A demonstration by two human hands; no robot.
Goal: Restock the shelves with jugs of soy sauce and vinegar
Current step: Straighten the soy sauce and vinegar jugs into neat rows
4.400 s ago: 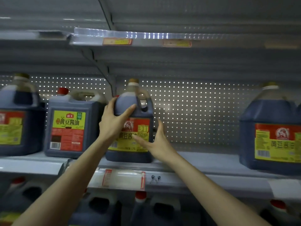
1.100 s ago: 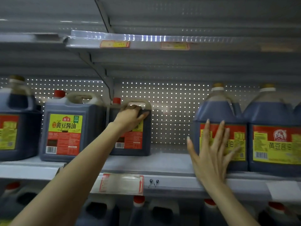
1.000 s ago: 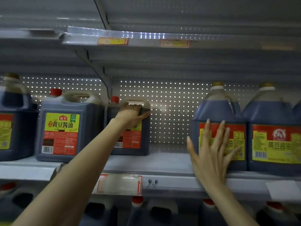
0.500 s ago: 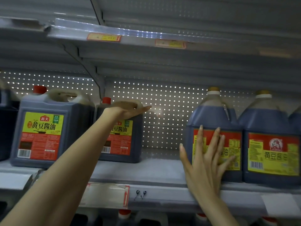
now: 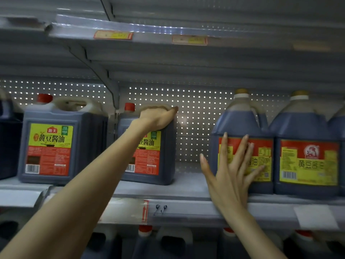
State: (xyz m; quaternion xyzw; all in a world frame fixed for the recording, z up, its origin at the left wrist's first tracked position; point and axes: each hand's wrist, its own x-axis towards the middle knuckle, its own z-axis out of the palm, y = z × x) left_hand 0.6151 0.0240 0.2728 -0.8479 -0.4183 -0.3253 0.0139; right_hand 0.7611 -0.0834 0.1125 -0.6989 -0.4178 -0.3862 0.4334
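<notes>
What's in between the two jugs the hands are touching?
Nothing stands there: only bare shelf and the dotted back panel between the red-capped jug and the yellow-capped jug, seen from the head camera.

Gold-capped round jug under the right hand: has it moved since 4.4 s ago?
Yes. The jug moved right: earlier above the red-edged price label, now well right of it, beside the other round jug.

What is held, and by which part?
Nothing plainly gripped: left hand lies on handle of red-capped jug; right hand presses flat on label of round jug.
</notes>
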